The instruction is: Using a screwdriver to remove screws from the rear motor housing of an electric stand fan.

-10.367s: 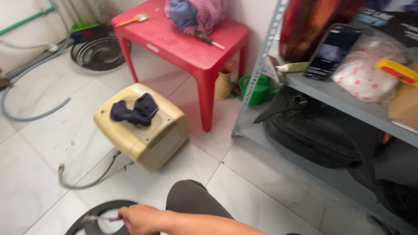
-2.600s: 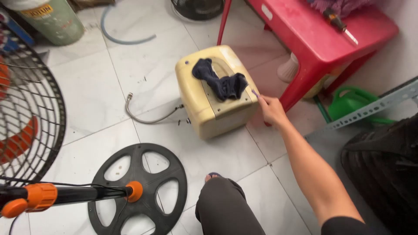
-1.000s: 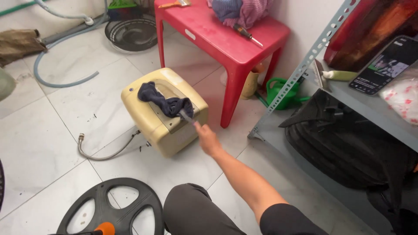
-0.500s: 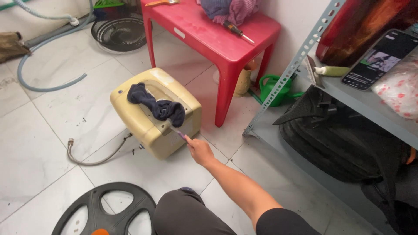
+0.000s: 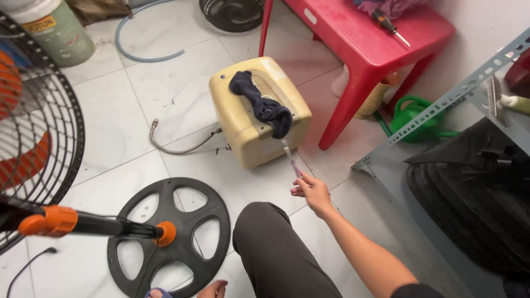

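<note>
Head view, containers: a pale green bucket (image 5: 58, 34) with a white lid stood at the upper left on the tiled floor (image 5: 110, 110); its contents could not be seen. A green watering can (image 5: 413, 113) sat on the floor between the red plastic table (image 5: 375, 49) and the grey metal shelf (image 5: 441, 105); its inside was hidden. A black bag (image 5: 475, 193) lay on the shelf's low level, closed as far as could be told.

Head view, right hand: the right hand (image 5: 313, 191) was stretched forward on a straight bare arm, fingers pinched on the lower end of a thin screwdriver (image 5: 290, 159), just in front of the yellow box's near corner.

Head view, left hand: only a few fingertips of the left hand (image 5: 214, 288) showed at the bottom edge, beside the person's dark-trousered knee (image 5: 265, 237); whether it was spread or closed could not be told.

Head view, held tool: the screwdriver was slim, pale with a purple tint near the grip, blurred, its tip pointing up toward the dark blue cloth (image 5: 262, 105).

Head view, yellow box: a cream-yellow casing (image 5: 248, 129) sat on the floor, the cloth draped over its top, a grey cord (image 5: 176, 144) trailing from its left side.

Head view, surroundings: a black fan base (image 5: 171, 237) with an orange-collared pole (image 5: 83, 222) lay at the lower left, touching the floor; a wire fan guard (image 5: 44, 132) filled the left edge. Another screwdriver (image 5: 389, 25) lay on the table.
</note>
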